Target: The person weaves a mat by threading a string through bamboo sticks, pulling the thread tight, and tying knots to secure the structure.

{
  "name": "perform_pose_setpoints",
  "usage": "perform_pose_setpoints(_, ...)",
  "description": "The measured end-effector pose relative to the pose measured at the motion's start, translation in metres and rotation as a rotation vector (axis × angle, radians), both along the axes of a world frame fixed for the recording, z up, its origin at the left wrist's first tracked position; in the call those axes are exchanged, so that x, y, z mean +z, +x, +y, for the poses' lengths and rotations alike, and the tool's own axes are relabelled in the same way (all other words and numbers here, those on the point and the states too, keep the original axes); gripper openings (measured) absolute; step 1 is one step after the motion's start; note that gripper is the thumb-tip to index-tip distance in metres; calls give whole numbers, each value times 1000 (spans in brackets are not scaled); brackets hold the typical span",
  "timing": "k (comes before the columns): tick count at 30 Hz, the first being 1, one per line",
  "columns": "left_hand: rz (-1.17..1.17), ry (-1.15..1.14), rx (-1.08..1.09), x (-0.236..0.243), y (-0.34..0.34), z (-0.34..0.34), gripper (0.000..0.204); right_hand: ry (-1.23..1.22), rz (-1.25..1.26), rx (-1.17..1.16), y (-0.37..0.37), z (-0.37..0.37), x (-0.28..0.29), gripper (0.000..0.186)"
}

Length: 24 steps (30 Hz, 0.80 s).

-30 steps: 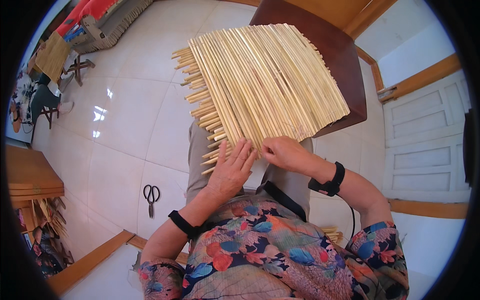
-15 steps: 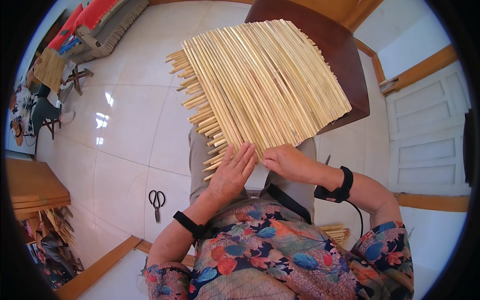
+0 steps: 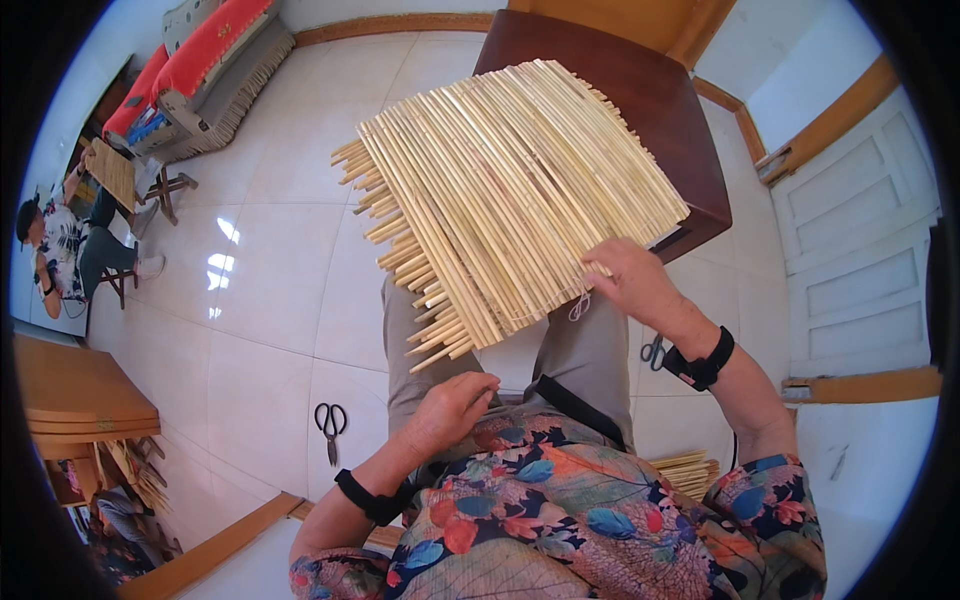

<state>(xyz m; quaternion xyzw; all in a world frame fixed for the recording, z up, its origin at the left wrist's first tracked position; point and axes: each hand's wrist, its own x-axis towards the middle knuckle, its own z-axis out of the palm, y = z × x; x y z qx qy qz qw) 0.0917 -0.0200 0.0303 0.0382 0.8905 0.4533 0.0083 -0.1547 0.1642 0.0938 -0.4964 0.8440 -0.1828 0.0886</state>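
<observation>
1. Pale bamboo-strip mat [image 3: 510,190]: centre frame, across the lap and dark wooden bench [image 3: 650,110].
2. Right hand [image 3: 630,280]: shifted to the mat's right edge, fingers pinching it by a string.
3. Left hand [image 3: 450,405]: withdrawn from the mat, loosely curled, empty, lower centre.

Bright daylight, floor glare, fisheye bending.

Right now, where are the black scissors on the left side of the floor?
In the head view, the black scissors lie on the white tiled floor at the person's left, just left of the left hand and below the woven stick mat.
</observation>
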Motion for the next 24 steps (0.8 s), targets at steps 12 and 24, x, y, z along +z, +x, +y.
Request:
perform_pose_setpoints(12,-392,1327,392,-41,-39,32,61,11,216,64,-10,20,-34,51)
perform_pose_setpoints(24,-28,1695,615,-39,-52,35,51,-71,346,204,-6,26,-51,47)
